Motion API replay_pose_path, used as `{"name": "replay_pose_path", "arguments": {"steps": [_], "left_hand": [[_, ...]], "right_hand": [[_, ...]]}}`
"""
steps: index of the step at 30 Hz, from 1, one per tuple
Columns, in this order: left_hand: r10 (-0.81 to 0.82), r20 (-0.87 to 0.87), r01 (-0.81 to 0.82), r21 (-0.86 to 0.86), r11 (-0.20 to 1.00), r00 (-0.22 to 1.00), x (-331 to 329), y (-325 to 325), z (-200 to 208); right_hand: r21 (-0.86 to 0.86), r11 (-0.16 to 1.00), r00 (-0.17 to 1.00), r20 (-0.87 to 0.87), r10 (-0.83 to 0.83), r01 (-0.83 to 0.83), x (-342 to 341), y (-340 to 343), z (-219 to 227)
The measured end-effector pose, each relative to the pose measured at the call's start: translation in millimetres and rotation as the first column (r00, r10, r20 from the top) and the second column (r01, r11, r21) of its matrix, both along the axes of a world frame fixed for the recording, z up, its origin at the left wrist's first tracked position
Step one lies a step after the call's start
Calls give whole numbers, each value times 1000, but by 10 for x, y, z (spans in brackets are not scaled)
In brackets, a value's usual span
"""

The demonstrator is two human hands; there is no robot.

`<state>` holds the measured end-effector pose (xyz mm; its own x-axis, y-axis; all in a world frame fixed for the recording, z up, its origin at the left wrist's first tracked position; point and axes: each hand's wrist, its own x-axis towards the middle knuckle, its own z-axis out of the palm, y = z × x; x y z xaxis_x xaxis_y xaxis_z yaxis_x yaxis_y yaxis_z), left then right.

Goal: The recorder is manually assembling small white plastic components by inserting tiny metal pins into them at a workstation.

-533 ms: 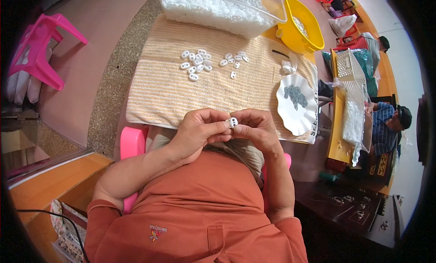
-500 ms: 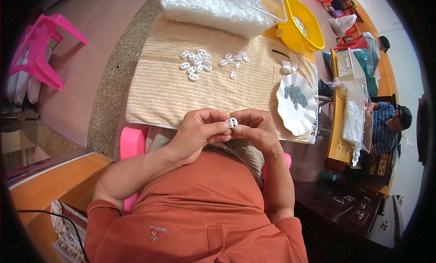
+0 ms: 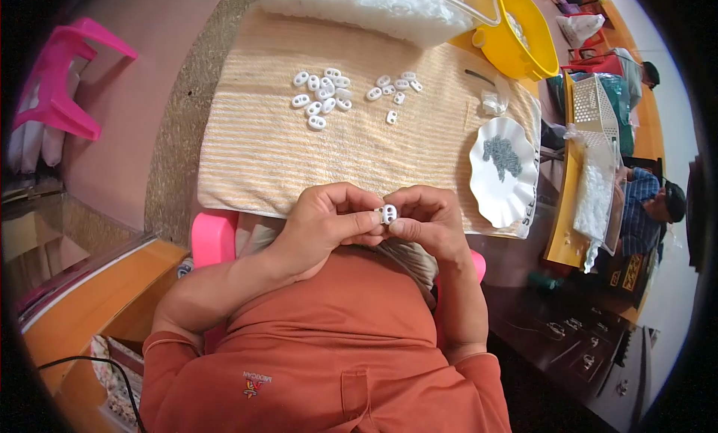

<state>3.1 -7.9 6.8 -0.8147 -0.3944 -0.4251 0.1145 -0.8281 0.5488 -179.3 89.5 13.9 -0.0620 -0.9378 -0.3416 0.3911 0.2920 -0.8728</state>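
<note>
A small white plastic cord lock with two holes [image 3: 388, 214] is pinched between my two hands, just past the towel's near edge. My left hand [image 3: 329, 220] grips it from one side by thumb and fingertips. On the other side, the thumb and fingers of my right hand [image 3: 432, 222] close on it too. Beyond my hands, a group of white oval two-hole cord locks [image 3: 317, 123] lies on the striped towel [image 3: 299, 160]. Right of it is a looser group of smaller white two-hole pieces [image 3: 392, 117]. A wavy-rimmed white plate [image 3: 486, 201] carries a heap of tiny grey spring-like parts [image 3: 502, 158].
A clear bin [image 3: 449, 18] full of white parts stands at the towel's far edge, beside a yellow basin [image 3: 535, 51]. A small clear bag [image 3: 493, 102] lies near the plate. Pink stool [image 3: 67, 96] at left. At right, another person [image 3: 642, 212] sits by a table [image 3: 561, 238].
My view has shifted a little, so the towel and its contents sit slightly differently in the picture. Both hands still hold the cord lock, which looks slightly turned.
</note>
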Motion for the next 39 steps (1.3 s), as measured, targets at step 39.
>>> {"name": "replay_pose_path", "arguments": {"steps": [39], "left_hand": [[-38, 5, 37, 135, 990, 999, -3, -56, 28]], "right_hand": [[62, 995, 997, 27, -79, 77, 61, -42, 95]]}}
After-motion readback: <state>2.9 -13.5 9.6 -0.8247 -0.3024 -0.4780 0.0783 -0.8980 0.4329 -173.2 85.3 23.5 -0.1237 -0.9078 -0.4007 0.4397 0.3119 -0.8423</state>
